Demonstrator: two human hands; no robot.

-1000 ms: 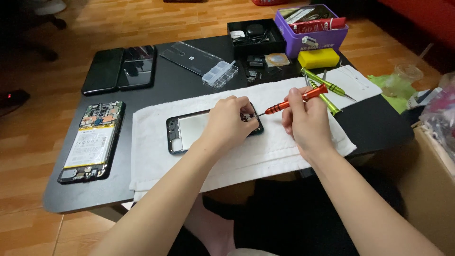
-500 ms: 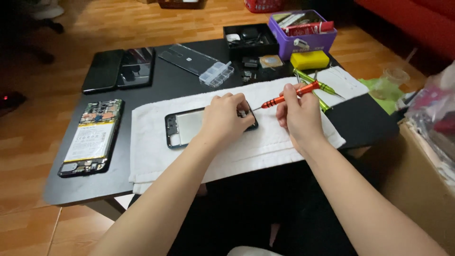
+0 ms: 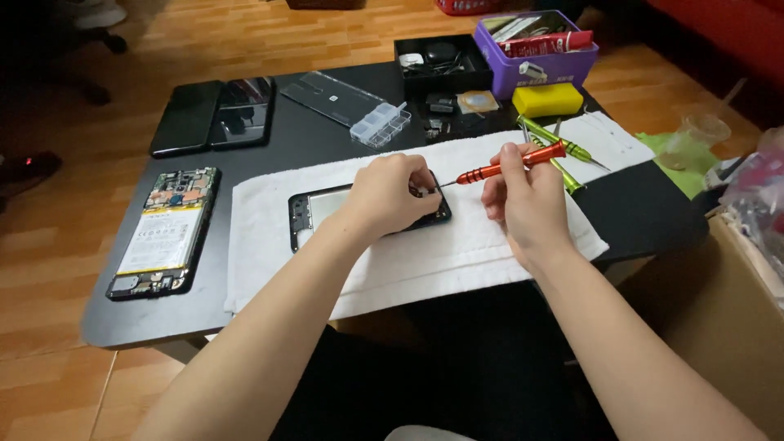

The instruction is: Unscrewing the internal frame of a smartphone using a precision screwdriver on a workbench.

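While left hand (image 3: 390,194) pinches one phone frame (image 3: 314,214), right hand (image 3: 523,196) grips one orange screwdriver (image 3: 506,166).

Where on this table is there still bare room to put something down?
Bare black table lies between the opened phone and the white towel, and right of the towel. The towel's near strip is free. The far edge, around the purple box, is crowded.
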